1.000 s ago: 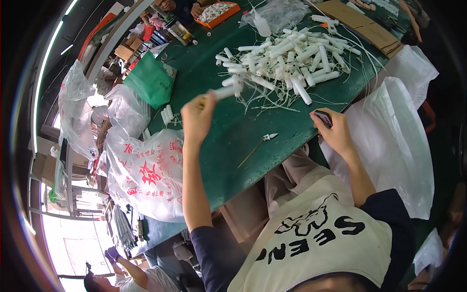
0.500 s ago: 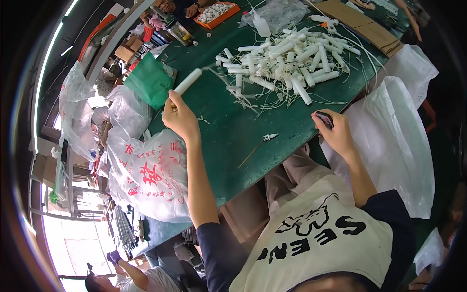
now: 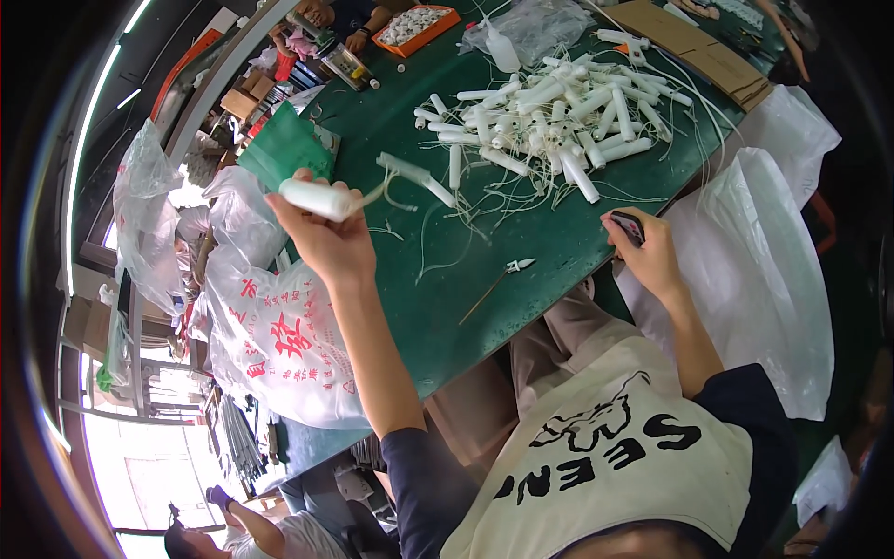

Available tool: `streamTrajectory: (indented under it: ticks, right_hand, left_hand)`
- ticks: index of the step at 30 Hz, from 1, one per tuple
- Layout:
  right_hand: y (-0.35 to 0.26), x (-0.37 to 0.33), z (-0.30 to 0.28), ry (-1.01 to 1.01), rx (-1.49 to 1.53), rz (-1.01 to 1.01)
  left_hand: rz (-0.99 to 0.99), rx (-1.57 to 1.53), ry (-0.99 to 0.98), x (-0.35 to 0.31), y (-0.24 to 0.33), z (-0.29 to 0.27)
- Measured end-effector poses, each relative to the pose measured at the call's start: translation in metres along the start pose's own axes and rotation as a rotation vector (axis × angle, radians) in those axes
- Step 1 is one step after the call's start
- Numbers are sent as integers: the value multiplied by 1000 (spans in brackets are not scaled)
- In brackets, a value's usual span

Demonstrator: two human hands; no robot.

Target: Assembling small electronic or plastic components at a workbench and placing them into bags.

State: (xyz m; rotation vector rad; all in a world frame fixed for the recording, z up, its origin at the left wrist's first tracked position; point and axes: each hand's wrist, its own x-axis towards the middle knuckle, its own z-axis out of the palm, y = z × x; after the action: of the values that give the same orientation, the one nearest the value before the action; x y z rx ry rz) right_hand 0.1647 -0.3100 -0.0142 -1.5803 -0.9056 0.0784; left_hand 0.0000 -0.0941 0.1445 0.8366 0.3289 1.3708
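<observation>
My left hand [image 3: 337, 244] is closed on a white tube [image 3: 315, 198] with thin pale wires, above the left part of the green table [image 3: 549, 247]. Another white tube [image 3: 405, 170], smeared by motion, appears beside those wires; whether they join is unclear. At the table's near right edge, my right hand [image 3: 655, 261] is closed around a small dark oval object [image 3: 629, 227], whose kind I cannot make out. A heap of white tubes [image 3: 549, 112] with tangled wires lies beyond the hands. Between them rests a thin brown stick with a white pointed tip [image 3: 517, 266].
Plastic bags [image 3: 289, 345] bulge at the table's left edge, near a green bag [image 3: 284, 149]. A white squeeze bottle [image 3: 503, 48], an orange box of small white parts [image 3: 414, 28] and cardboard [image 3: 684, 47] lie far off. White sacking [image 3: 745, 270] hangs at right. Other people are nearby.
My left hand has moved left and turned over, bringing its tube from upright-slanting to nearly level. A wired tube now shows over the table beside it. My right hand has barely moved.
</observation>
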Motion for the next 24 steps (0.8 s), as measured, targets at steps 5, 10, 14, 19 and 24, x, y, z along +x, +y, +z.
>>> streamTrajectory:
  ticks: [5,10,14,19,24]
  right_hand:
    - [-12,0,-2,-73,332,181]
    - [-39,-2,-2,-307,790,216]
    - [-61,-11,2,-601,608,103]
    - [-64,-15,8,-566,458,183]
    - [-56,-18,13,-541,430,198]
  left_hand:
    - [-296,-88,-726,-17,7,-22]
    - [-341,784,-882,-72,-5,-4]
    - [-266,968,-963,-96,-21,-1]
    - [-322,939,-944,-96,-29,-15]
    - [-445,804,-823,-90,-25,-24]
